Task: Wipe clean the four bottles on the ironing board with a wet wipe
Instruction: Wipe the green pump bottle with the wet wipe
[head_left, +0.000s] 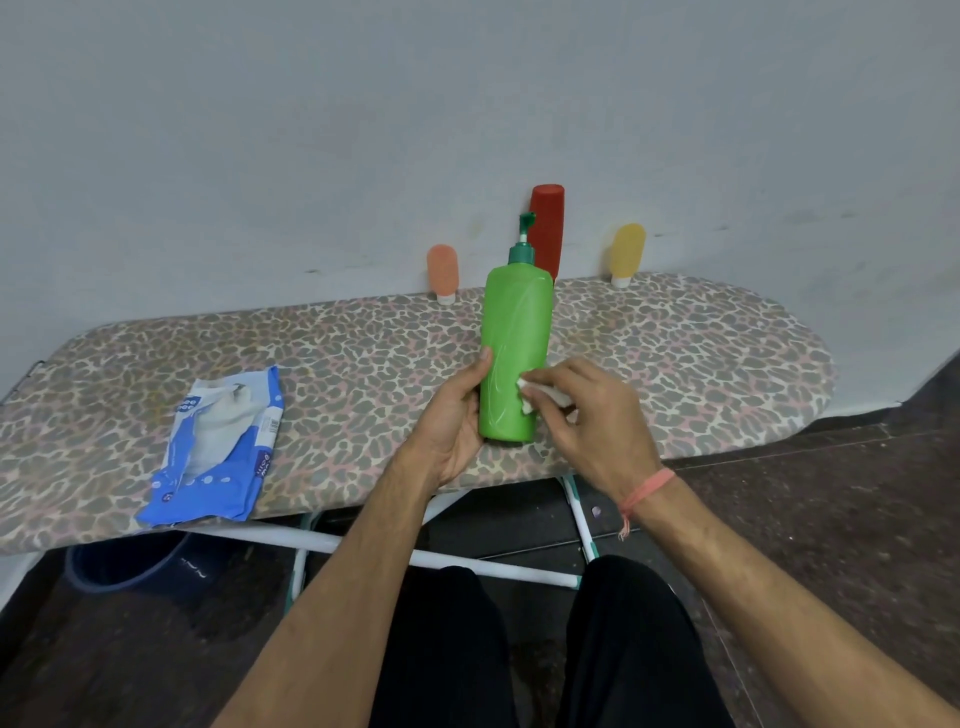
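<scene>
The left hand (453, 415) is gripping the glossy green pump bottle (514, 353) upright on the ironing board (675, 343); the right hand (587, 415) is pinching a white wet wipe (535, 395) against its side.

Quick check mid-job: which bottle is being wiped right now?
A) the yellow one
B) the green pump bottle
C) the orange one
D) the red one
B: the left hand steadies the green pump bottle while the right hand presses the wet wipe against its side.
</scene>
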